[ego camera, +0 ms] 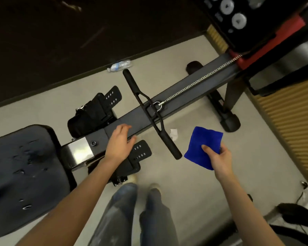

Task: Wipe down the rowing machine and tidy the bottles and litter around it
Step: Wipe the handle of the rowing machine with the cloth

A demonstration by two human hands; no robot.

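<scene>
Right hand (219, 158) pinches blue cloth (201, 144); pull handle (169, 141) lies just left of those fingers, angling away; left hand (117, 144) relaxed, farther.

rower (132, 119) blk | btl (119, 65) lying far side | litter (173, 134) wht | cloth (201, 144) blue, held
</scene>
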